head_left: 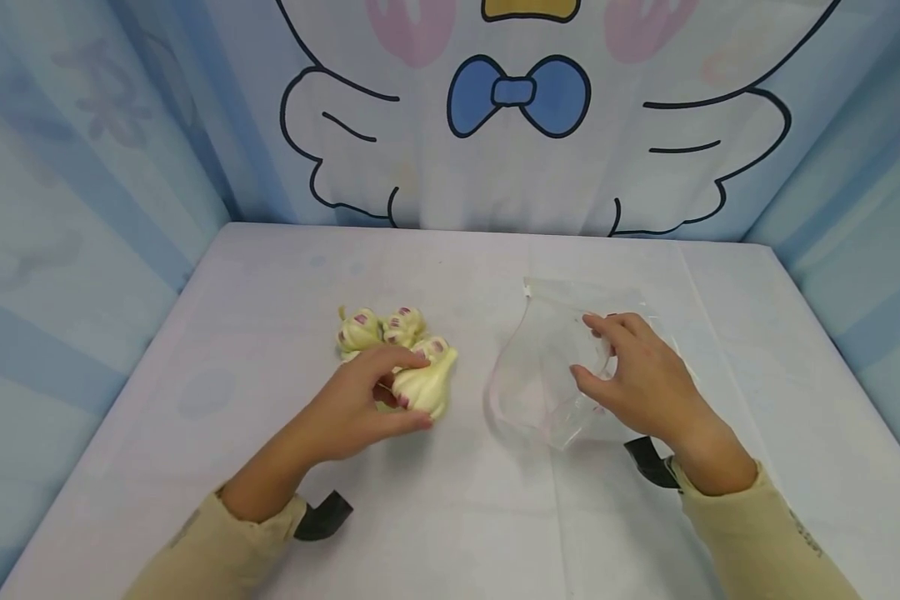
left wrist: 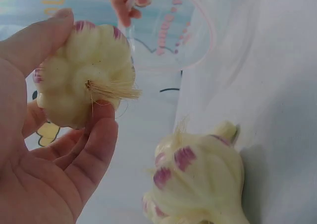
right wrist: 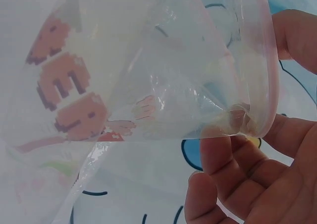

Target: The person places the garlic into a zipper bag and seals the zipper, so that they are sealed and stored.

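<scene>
The clear plastic bag bears blocky reddish print, not legible.

Your left hand grips a pale, purple-streaked garlic bulb beside three more bulbs, while your right hand pinches the clear plastic zip bag held open.

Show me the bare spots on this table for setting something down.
Free: the table left of the garlic heads, the far strip behind the clear bag, and the near edge between the sleeves. Crowded: the middle, where the left hand grips a garlic head and the right hand holds the bag.
</scene>
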`<act>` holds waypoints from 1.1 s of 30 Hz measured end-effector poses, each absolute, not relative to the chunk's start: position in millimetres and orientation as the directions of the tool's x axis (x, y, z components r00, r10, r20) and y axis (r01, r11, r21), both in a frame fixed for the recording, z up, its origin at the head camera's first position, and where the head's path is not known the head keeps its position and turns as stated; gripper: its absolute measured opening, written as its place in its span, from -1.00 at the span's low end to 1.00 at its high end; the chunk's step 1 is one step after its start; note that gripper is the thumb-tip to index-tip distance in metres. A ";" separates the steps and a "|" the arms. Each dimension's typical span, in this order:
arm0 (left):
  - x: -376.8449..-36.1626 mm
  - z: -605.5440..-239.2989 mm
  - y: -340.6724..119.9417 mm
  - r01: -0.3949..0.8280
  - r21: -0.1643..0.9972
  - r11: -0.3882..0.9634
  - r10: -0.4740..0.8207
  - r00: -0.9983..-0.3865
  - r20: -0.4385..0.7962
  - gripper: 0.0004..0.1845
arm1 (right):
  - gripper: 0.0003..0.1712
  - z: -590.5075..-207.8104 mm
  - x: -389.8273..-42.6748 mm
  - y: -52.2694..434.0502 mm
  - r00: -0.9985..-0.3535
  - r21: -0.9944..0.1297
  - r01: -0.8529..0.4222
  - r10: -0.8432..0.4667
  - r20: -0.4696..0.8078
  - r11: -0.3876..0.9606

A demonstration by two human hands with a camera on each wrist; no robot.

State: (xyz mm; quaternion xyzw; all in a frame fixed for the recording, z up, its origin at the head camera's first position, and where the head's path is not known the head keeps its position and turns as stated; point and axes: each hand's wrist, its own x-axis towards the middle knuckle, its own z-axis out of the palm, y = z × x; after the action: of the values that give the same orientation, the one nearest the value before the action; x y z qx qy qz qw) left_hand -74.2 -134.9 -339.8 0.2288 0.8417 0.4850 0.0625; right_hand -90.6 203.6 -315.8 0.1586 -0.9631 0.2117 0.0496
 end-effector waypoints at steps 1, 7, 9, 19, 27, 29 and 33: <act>-74.7 -339.9 -132.4 0.320 0.844 0.431 0.437 -0.892 0.115 -0.36 | -0.29 -315.8 -90.5 203.5 -0.945 -0.393 -0.327 -0.285 0.163 0.860; -77.8 -339.3 -118.8 0.266 0.835 0.481 0.411 -0.910 0.054 -0.32 | -0.29 -315.8 -90.1 203.4 -0.944 -0.392 -0.330 -0.287 0.166 0.859; -79.2 -339.5 -115.2 0.271 0.834 0.480 0.423 -0.905 0.050 -0.33 | -0.29 -316.0 -90.1 203.4 -0.943 -0.389 -0.331 -0.287 0.168 0.860; -85.9 -344.0 -103.6 0.333 0.829 0.450 0.474 -0.876 0.095 -0.52 | -0.32 -315.6 -91.5 203.2 -0.934 -0.380 -0.353 -0.298 0.197 0.855; -89.6 -345.2 -89.1 0.343 0.834 0.433 0.518 -0.852 0.081 -0.52 | -0.31 -315.4 -91.3 202.0 -0.933 -0.375 -0.356 -0.301 0.198 0.856; -90.3 -344.4 -84.6 0.372 0.822 0.432 0.534 -0.839 0.099 -0.54 | -0.31 -315.9 -90.9 201.6 -0.932 -0.375 -0.357 -0.302 0.199 0.856; -91.3 -343.5 -74.3 0.410 0.798 0.441 0.558 -0.822 0.114 -0.56 | -0.30 -316.6 -90.1 200.8 -0.934 -0.370 -0.354 -0.302 0.192 0.859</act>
State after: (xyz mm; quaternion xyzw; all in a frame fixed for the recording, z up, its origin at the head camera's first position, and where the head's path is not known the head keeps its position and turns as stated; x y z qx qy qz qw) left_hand -91.3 -74.3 -343.5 0.2863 0.8448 0.4444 0.0831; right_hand -90.1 200.8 -316.6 0.1705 -0.9620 0.2037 0.0638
